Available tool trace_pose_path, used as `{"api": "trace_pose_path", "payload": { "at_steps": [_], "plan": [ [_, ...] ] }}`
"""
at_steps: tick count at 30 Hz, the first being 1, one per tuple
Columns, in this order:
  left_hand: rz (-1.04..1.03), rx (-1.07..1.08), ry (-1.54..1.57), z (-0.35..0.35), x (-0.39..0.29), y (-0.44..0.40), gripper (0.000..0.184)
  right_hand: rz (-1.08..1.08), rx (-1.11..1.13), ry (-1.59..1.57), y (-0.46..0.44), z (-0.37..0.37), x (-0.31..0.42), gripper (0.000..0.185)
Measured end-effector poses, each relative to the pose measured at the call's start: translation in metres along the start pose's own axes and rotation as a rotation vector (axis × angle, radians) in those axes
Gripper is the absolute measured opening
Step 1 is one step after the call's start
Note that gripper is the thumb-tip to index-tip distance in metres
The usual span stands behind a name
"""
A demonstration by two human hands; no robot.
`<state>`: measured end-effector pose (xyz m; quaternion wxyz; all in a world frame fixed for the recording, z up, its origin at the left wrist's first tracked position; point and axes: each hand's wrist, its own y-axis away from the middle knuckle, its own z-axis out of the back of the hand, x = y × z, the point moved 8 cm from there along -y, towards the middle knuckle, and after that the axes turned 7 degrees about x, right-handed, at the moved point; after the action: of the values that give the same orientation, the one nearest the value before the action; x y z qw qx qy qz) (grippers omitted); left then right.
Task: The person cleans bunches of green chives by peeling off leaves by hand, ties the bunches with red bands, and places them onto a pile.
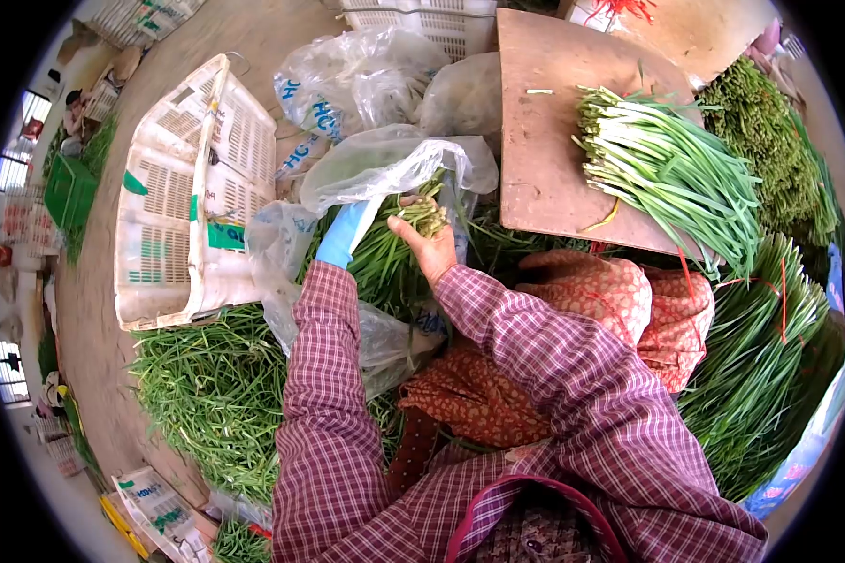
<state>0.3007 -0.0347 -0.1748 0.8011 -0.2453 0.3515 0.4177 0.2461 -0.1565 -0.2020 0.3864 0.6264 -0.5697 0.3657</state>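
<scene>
A bunch of garlic chives (425, 218) lies at the mouth of a clear plastic bag (385, 169), its cut ends facing up and to the right. Bare, my right hand (429, 248) is closed around those cut ends, thumb on the near side. My left hand (349, 230), in a blue glove, reaches to the bag's left side; plastic and greens hide its fingers. More green leaves (371, 258) fill the bag below both hands. Another bunch of chives (667, 169) rests on a brown board (543, 141) to my right.
A white plastic crate (197, 188) stands at left, above a heap of loose greens (211, 394). Printed plastic bags (357, 80) lie ahead. Long chives (751, 375) and darker stalks (770, 141) are piled at right. Red ties (784, 300) hang there. Patterned orange cloth (582, 300) covers my lap.
</scene>
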Motion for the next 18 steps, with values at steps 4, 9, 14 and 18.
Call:
{"api": "trace_pose_path", "payload": {
  "at_steps": [4,9,14,18],
  "plan": [
    [0.177,-0.025,0.279,-0.004,0.009,-0.002,0.039,-0.054,-0.053,-0.116,-0.001,0.005,-0.007,0.045],
    [0.191,0.099,0.45,-0.045,0.019,0.011,0.044,-0.05,-0.134,-0.166,0.001,0.014,-0.011,0.044],
    [0.406,0.027,0.95,-0.043,0.047,0.015,0.043,-0.024,-0.115,-0.204,0.0,0.016,-0.014,0.024],
    [0.287,0.386,0.765,-0.052,0.004,-0.021,0.044,0.0,-0.117,-0.106,0.003,0.016,-0.006,0.019]
  ]
}}
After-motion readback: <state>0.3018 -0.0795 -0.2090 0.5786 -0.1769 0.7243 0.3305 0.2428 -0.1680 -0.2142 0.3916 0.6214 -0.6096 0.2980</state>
